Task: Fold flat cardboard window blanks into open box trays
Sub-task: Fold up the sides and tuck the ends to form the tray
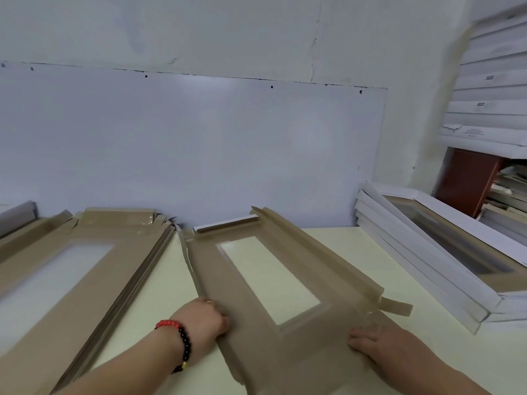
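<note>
One blank (236,283) lies under two hands (202,320) (379,346). One stack of blanks (85,269) sits left. One pile of trays (433,258) sits right.

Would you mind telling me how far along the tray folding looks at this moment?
Done: a stack of folded white-sided trays lies at the right. In hand: one brown cardboard window blank lies on the pale table, its far-right long flap raised; the left hand grips its left edge and the right hand presses flat on its near end. Left: the pile of flat brown blanks at the left.
</note>
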Available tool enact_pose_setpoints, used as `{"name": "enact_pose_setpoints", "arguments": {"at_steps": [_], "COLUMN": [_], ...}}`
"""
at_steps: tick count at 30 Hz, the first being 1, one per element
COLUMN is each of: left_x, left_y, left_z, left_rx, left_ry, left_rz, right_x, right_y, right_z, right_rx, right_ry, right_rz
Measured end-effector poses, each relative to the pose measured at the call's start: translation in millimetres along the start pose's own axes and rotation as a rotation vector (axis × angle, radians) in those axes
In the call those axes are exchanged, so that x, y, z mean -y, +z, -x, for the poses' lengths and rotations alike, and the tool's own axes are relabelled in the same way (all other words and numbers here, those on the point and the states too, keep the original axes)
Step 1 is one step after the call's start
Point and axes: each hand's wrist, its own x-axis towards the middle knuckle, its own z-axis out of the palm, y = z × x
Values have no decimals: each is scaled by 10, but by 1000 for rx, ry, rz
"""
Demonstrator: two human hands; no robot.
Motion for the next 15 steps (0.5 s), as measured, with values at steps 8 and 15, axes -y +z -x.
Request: {"name": "enact_pose_setpoints", "arguments": {"at_steps": [8, 15], "left_x": [-221, -955], "left_y": [-401, -434], "left_z": [122, 61], "left_rx": [455, 427], "left_ry": [-205, -149], "left_rz": [969, 728], "right_x": [353, 650], "right_y": [120, 195], "right_z": [119, 66], "right_rx": [-51, -78], "right_ry": [-22, -47], "right_rz": [230, 239]}}
